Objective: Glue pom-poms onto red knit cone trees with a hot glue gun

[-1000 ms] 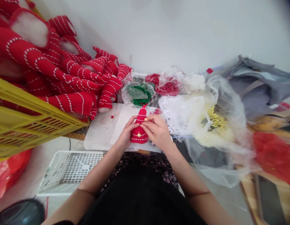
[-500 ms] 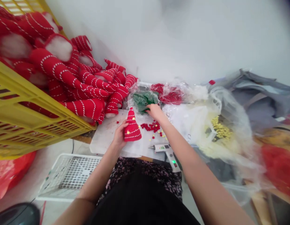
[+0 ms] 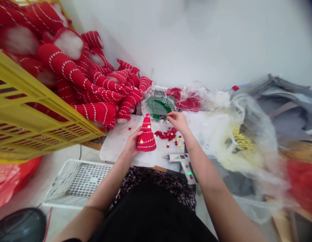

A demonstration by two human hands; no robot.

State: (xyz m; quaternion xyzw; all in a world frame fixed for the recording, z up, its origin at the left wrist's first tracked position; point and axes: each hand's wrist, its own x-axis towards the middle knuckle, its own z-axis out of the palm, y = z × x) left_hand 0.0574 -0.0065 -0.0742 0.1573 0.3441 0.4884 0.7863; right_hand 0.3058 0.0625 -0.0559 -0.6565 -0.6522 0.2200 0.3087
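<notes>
My left hand point(image 3: 133, 142) is closed around a small red cone point(image 3: 146, 140) with white dashed stripes and a few yellow pompoms on it. The cone stands point up over the white work surface. My right hand point(image 3: 177, 121) hovers at the near edge of a clear plastic bag of green pieces point(image 3: 157, 107). Its thumb and fingertips are pinched together, and what they hold is too small to make out. Below that hand lie loose red pompoms point(image 3: 168, 134) mixed with yellow ones. A white glue gun point(image 3: 180, 160) with a green light rests at the front edge.
At left, a yellow crate point(image 3: 42, 117) overflows with striped red stuffed cones point(image 3: 70, 72). Red pieces point(image 3: 189, 102) in clear plastic lie at the back. To the right stands a plastic bag holding yellow pompoms point(image 3: 242, 139). A white basket point(image 3: 53, 188) sits lower left.
My right hand has drawn back from the green pieces, a little to the right, with its fingers pinched. The left hand still holds the cone. The whole view has shifted slightly.
</notes>
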